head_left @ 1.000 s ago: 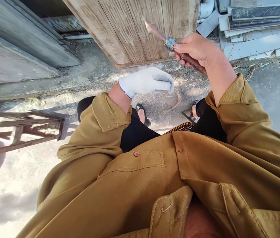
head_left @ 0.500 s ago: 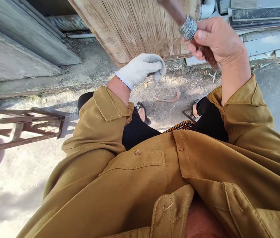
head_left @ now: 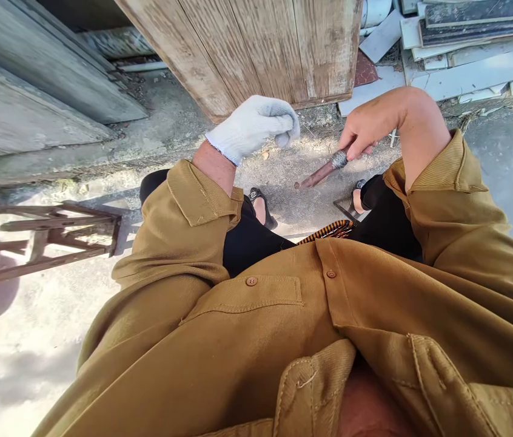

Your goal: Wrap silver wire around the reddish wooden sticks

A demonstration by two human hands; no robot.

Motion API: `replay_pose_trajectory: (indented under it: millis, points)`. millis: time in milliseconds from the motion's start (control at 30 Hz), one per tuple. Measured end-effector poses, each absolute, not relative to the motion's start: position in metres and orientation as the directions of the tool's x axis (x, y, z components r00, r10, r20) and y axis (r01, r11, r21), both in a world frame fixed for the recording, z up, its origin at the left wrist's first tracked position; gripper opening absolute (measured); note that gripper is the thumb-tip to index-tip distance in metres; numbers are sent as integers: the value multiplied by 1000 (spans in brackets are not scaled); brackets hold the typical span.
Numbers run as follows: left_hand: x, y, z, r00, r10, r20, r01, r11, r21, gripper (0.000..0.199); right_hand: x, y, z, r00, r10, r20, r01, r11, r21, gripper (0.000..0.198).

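One bare right hand grips a slim brown rod with a grey wire-like binding above the grey concrete ground; the white-gloved left hand curls apart, contents unclear. Gripping firmly beside the binding should steady the rod.

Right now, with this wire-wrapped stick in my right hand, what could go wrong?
Your bare right hand grips beside the wire coil on the stick, so a stray end could prick it; only your left hand wears a glove. If the grip slips, the stick might drop near your partly bare feet.
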State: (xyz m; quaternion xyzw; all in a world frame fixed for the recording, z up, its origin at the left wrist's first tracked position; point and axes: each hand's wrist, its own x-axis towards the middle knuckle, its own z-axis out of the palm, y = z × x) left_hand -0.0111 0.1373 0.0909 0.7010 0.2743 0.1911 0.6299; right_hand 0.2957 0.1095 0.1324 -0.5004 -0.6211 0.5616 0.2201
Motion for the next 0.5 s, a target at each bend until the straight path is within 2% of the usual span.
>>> replay_pose_trajectory:
  millis: [33,67,100,167,233,400,500]
  points:
    - [-12,138,91,768,636,-73,148,-64,987,19,297,104,142,-593,701,-396,454,-115,-883,50]
    - [-12,139,91,771,633,-68,150,-75,986,20,298,99,151,-728,552,-407,461,-46,-886,45]
    - [-11,139,90,781,621,-68,154,-86,984,20,299,94,160,-773,556,-305,364,-5,-931,42]
    - [-9,138,87,804,589,-81,162,-86,983,23,299,87,172,-686,716,-126,179,-1,-984,40]
    - [-6,135,82,801,591,-93,142,-37,989,27,296,82,177,-531,847,-19,55,13,-998,44]
    - [0,132,65,792,604,-89,-18,168,986,34,286,80,176,-343,928,143,-137,101,-985,63]
    - [2,132,56,786,598,-155,-46,307,951,39,290,81,175,-284,947,151,-165,107,-980,66]
